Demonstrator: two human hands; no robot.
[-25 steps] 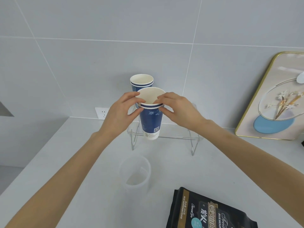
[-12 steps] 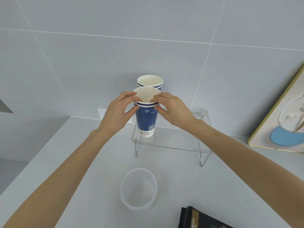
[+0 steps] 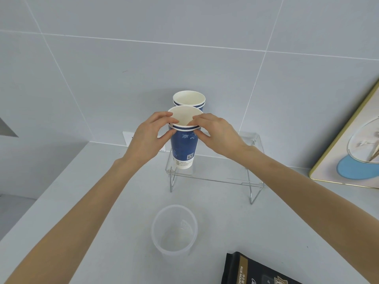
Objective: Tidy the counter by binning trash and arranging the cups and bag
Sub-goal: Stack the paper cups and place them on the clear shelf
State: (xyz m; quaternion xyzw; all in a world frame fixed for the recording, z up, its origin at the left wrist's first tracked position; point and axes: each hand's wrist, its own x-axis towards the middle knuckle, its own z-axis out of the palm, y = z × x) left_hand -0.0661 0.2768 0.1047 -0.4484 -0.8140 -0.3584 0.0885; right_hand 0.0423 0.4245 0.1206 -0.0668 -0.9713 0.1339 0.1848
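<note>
Since a second ago, the blue paper cup (image 3: 183,148) had come down onto the left end of the clear stand (image 3: 215,175), and the view had slid so the black bag (image 3: 256,271) sat lower in the corner. It looked like two cups, one tucked inside the other, since two rims showed.

From the left, the left hand (image 3: 147,138) had its fingers (image 3: 164,119) pinched on the cup's rim, thumb under the lip. The right hand (image 3: 217,132) did the same on the other side. Both were closed lightly on the cup, not squeezing it.

Behind it stood a second blue cup (image 3: 188,100), touching or almost touching; I cannot tell which.

This was the cup-arranging step. Next, I think, the hands should let go softly so the thin paper does not tip.

On the smooth gray tabletop (image 3: 102,201), nearer the person, stood a cloudy plastic cup (image 3: 174,230), round and empty. The bag looked shiny and crinkly.
</note>
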